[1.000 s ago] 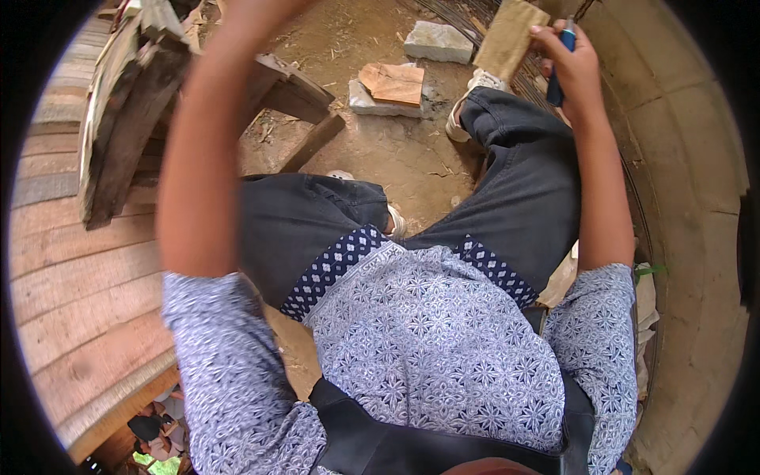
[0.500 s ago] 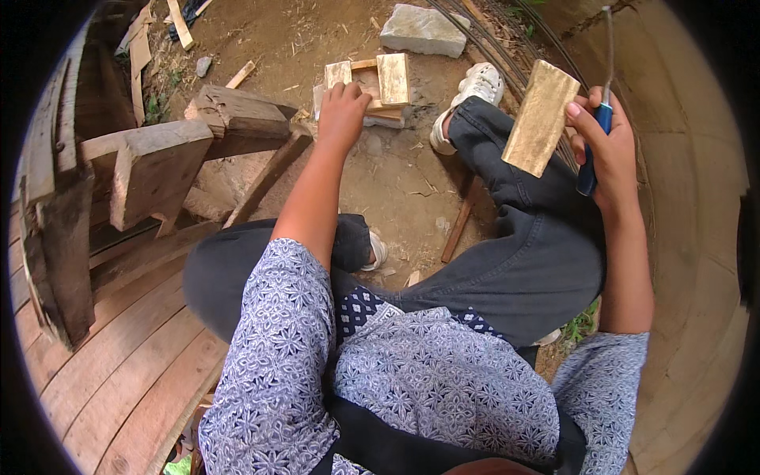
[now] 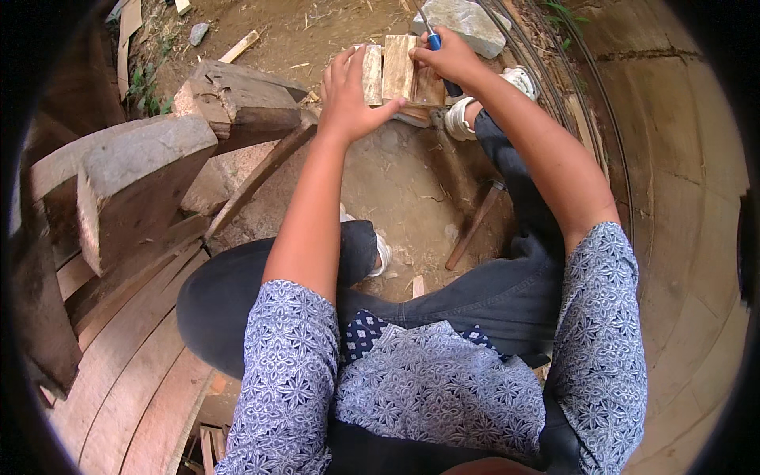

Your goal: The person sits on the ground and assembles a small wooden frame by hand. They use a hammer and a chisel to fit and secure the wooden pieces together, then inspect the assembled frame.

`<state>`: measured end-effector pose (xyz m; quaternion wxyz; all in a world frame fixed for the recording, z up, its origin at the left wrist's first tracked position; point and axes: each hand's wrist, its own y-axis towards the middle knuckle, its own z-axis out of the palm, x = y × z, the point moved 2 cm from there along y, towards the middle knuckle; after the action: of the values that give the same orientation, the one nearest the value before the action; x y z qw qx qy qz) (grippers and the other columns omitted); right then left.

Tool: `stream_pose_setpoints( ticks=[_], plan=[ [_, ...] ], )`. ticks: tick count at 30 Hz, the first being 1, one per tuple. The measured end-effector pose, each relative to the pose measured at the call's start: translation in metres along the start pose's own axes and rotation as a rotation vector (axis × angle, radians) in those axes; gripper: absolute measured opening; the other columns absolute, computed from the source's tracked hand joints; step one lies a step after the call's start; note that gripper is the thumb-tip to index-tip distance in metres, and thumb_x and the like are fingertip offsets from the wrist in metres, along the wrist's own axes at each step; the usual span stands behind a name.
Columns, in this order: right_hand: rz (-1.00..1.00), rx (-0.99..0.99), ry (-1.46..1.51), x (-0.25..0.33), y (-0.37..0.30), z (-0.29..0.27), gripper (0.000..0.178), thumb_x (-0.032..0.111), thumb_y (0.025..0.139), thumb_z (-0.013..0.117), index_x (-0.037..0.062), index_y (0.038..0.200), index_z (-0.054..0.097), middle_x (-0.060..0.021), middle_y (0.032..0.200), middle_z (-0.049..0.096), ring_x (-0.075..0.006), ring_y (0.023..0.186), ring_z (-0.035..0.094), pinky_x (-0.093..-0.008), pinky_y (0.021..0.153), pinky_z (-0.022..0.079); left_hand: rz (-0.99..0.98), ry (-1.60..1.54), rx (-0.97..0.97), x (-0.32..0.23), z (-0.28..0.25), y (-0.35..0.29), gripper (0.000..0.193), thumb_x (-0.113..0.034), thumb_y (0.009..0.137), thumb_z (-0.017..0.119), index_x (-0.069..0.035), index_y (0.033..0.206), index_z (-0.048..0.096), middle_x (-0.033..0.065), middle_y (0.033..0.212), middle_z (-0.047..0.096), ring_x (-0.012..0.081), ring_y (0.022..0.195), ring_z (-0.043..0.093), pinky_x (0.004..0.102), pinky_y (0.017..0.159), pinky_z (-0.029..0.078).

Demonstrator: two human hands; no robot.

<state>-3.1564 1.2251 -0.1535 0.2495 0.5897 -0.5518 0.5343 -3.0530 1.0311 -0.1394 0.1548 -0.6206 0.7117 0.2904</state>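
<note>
While a thick grey weathered timber block (image 3: 138, 186) sits off to the left, the left hand (image 3: 348, 95) rests flat, fingers spread, on short pale wooden boards (image 3: 396, 67) laid side by side on the dirt. These boards run lengthwise away from the person. To their right, the right hand (image 3: 451, 55) closes around a blue-handled tool (image 3: 431, 36), its shaft pointing up and away. Judging by this, the boards are being steadied for working; next calls for firm downward pressure.

Small wood blocks (image 3: 393, 70) lie side by side at top centre, a stone (image 3: 465, 17) just behind them. Rough timber beams (image 3: 150, 170) fill the left; a stick (image 3: 475, 226) lies on the ground at centre.
</note>
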Motion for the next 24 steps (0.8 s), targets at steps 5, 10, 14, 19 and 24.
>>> stream_pose_setpoints(
  ticks=[5,10,14,19,24],
  plan=[
    [-0.081,-0.047,-0.244,-0.019,0.016,0.019,0.035,0.028,0.078,0.078,0.0071,0.099,0.060,-0.0055,0.080,0.067,-0.0145,0.071,0.066,-0.0323,0.061,0.053,0.140,0.092,0.083,0.012,0.010,0.021,0.122,-0.056,0.052,0.091,-0.012,0.151,0.034,0.0169,0.150,0.038,0.0379,0.141,0.032,0.0527,0.115,0.027],
    [-0.209,-0.153,-0.428,-0.009,0.010,0.025,0.039,0.032,0.077,0.081,0.0048,0.095,0.059,-0.0101,0.083,0.069,-0.0254,0.074,0.067,-0.0369,0.069,0.052,0.223,0.148,0.270,0.030,0.019,0.045,0.127,-0.056,0.046,0.092,-0.015,0.152,0.035,0.0137,0.150,0.044,0.0368,0.144,0.031,0.0531,0.117,0.024],
    [-0.365,-0.331,-0.504,-0.014,0.009,0.024,0.043,0.036,0.075,0.082,0.0046,0.094,0.060,-0.0120,0.085,0.070,-0.0292,0.080,0.068,-0.0384,0.074,0.052,0.241,0.109,0.277,0.029,0.023,0.053,0.123,-0.055,0.046,0.092,-0.014,0.150,0.039,0.0114,0.148,0.048,0.0352,0.143,0.035,0.0540,0.116,0.024],
    [-0.368,-0.289,-0.504,-0.015,0.005,0.014,0.045,0.039,0.075,0.083,0.0047,0.092,0.060,-0.0111,0.085,0.070,-0.0280,0.079,0.069,-0.0383,0.074,0.053,0.255,0.097,0.221,0.032,0.029,0.051,0.120,-0.057,0.046,0.091,-0.015,0.148,0.042,0.0094,0.148,0.048,0.0312,0.142,0.038,0.0556,0.117,0.024],
    [-0.284,-0.213,-0.328,-0.030,0.003,0.012,0.045,0.042,0.077,0.083,0.0053,0.090,0.060,-0.0078,0.084,0.071,-0.0214,0.078,0.069,-0.0363,0.073,0.053,0.303,0.066,0.181,0.032,0.033,0.045,0.118,-0.058,0.048,0.090,-0.017,0.148,0.044,0.0179,0.144,0.050,0.0358,0.139,0.042,0.0562,0.117,0.023]
  ],
)
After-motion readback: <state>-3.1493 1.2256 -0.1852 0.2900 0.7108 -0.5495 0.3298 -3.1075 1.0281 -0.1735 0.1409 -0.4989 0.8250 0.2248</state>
